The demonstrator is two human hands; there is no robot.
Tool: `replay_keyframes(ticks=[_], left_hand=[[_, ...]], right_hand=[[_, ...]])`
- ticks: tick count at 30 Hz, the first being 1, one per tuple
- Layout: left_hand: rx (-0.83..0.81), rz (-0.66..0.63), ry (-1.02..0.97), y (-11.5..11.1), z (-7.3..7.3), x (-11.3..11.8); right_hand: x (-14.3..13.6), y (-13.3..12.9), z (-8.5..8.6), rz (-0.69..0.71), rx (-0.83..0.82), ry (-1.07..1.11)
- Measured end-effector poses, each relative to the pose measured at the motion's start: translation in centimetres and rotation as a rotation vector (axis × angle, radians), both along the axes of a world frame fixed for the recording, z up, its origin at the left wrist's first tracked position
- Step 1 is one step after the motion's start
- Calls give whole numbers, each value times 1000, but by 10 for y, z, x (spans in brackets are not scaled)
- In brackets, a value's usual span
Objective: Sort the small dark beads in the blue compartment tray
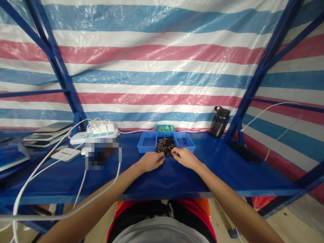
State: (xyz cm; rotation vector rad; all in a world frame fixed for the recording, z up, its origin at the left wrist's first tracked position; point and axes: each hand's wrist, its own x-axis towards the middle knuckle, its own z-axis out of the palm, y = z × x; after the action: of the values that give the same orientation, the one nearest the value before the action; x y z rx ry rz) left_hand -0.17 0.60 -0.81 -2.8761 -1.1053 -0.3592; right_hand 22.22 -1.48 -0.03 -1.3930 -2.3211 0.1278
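1. Two bare hands show at the centre: one left hand [150, 161], one right hand [185, 157].
2. Three blue compartments [147, 143] stand in a row there.
3. One blue bin [165, 126] sits just above, its green pieces [164, 128] too small to count.
4. One heap of dark bits [165, 145] lies mid-frame, likewise uncountable.
5. One dark bottle [219, 123] stands right of centre.
6. One power strip [79, 138] lies left of centre.

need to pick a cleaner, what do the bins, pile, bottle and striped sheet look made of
Bins: probably plastic; smooth, even blue, thin walls.
Pile: pieces too small to tell; dark with pale flecks, perhaps metal or plastic.
Bottle: likely plastic, maybe glass; dark, glossy, see-through.
Sheet: likely plastic; shiny, creases catching light.
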Motion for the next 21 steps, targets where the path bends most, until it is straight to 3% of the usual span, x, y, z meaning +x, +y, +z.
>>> replay_keyframes(ticks=[11, 21], left_hand=[[2, 9, -26, 1, -4, 0], [-42, -77, -6, -2, 1, 0]], right_hand=[[-4, -3, -3, 9, -53, -102], [-3, -1, -5, 23, -49, -110]])
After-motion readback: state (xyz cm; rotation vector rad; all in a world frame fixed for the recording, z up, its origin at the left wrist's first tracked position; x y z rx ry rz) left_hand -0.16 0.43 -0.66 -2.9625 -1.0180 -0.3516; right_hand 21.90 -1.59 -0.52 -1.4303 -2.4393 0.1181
